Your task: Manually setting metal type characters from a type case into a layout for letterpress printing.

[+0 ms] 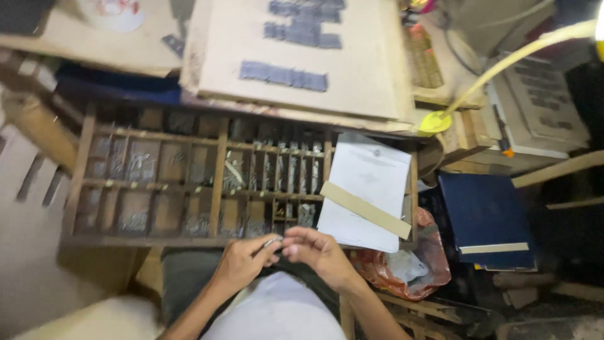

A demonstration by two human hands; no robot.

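Nearest the camera, pale cloth over the lap [277, 311], forearms reaching up out of the bottom edge. Left hand [242, 261] and right hand [318, 252] meeting just off the near edge of the wooden tray [217, 173], fingertips touching. Pinched between them, a small metal piece [273, 241], grey and thin; left fingers closed narrowly on it, right fingers curled in against its other end. Too small to tell its exact shape.

Beyond the hands, many small compartments in the tray, most holding little heaps of grey metal bits. At the tray's right end, a white sheet of paper [368, 182] lying tilted, with a flat wooden strip [365, 209] slanting across its lower half. Off the tray's right near corner, a crumpled reddish plastic bag [428, 267]; just beside that, further right, a dark blue book [484, 217].

Along the tray's far edge, overlapping it, a large pale board [358, 56] carrying blocks of dark grey set metal [283, 75] in rows. Past the board's right edge, a yellow lamp arm [503, 66] curving down to a yellow base near the tray's far right corner. At the far left corner, a white round thing [113, 12], blurred.
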